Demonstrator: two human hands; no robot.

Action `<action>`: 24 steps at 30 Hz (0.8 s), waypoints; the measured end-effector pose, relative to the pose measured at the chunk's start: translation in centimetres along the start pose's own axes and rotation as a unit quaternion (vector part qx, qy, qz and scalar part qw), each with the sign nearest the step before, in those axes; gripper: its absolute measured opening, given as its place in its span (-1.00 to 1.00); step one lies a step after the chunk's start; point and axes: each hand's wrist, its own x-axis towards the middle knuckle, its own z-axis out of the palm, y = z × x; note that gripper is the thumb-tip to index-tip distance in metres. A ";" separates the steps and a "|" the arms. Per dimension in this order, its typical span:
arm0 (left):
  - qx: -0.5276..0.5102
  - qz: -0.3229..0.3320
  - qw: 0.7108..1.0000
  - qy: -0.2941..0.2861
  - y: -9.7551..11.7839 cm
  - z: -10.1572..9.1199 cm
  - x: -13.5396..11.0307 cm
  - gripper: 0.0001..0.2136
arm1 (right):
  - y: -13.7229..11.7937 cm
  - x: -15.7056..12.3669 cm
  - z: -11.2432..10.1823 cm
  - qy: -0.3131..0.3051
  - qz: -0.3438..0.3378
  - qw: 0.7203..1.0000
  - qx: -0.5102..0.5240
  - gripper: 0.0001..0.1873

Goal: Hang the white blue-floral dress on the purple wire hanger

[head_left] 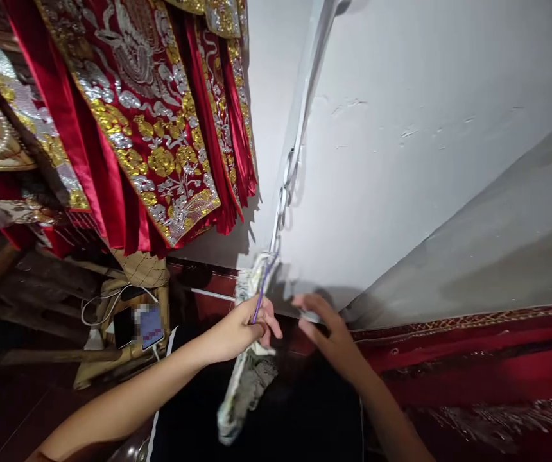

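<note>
My left hand (258, 324) is closed with a purple cord (260, 298) running up out of its fingers. Behind that hand is a long, pale, rough-surfaced piece (250, 378), mottled white and grey; its kind is not clear. The cord rises along its upper part to a thin white strip (280, 212) that hangs against the wall, with loops partway up. To the right, my right hand (327, 330) is slightly blurred, its thumb and fingers curved and apart. A small pale patch shows between them, too unclear to name.
Red garments with gold and silver sequins (160, 160) hang at upper left beside the white wall (401, 160). A phone (151, 326) with a white cable (94, 308) rests on a wooden seat (88, 369) at left. Red fringed cloth (473, 366) lies along the right.
</note>
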 end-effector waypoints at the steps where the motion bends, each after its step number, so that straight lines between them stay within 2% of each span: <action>1: 0.035 -0.017 0.999 -0.027 0.8 -0.4 -0.9 -0.79 | 1.2 0.7 -0.4 0.061 0.012 0.998 -0.026 -0.52; 3: 0.108 -0.043 0.990 -0.075 2.9 -1.2 -2.3 -0.79 | 3.1 2.2 -1.1 0.142 0.021 0.987 -0.077 -0.29; 5: 0.161 -0.043 0.980 -0.109 5.1 -1.9 -3.2 -0.78 | 4.0 3.5 -1.4 0.153 0.007 0.984 -0.093 -0.23; 7: 0.197 -0.031 0.972 -0.125 6.8 -3.0 -3.6 -0.78 | 4.0 4.4 -1.9 0.114 0.004 0.991 -0.069 -0.42; 9: 0.232 -0.014 0.967 -0.105 7.9 -4.6 -3.8 -0.79 | 3.3 5.0 -2.7 0.047 0.032 0.998 -0.029 -0.64; 11: 0.265 0.002 0.963 -0.054 8.4 -6.6 -3.7 -0.82 | 2.6 5.2 -3.7 -0.017 0.080 0.997 0.008 -0.66; 13: 0.290 0.021 0.957 0.006 8.5 -8.6 -3.3 -0.86 | 1.9 5.3 -4.8 -0.031 0.107 0.993 0.045 -0.62; 16: 0.311 0.047 0.948 0.051 8.6 -11.1 -2.3 -0.92 | 1.4 5.9 -5.7 0.015 0.124 0.986 0.113 -0.59; 19: 0.343 0.092 0.929 0.108 8.9 -12.6 -0.4 -0.90 | 1.2 8.1 -5.8 0.082 0.132 0.967 0.199 -0.57; 21: 0.385 0.144 0.890 0.194 9.3 -12.9 0.9 -0.78 | 0.6 10.4 -6.1 0.153 0.106 0.951 0.245 -0.55; 22: 0.410 0.179 0.860 0.245 9.4 -12.9 1.5 -0.72 | 0.1 11.6 -6.5 0.194 0.086 0.942 0.258 -0.54; 24: 0.450 0.262 0.781 0.344 9.4 -12.3 2.2 -0.68 | -1.0 13.7 -7.7 0.270 0.055 0.926 0.257 -0.54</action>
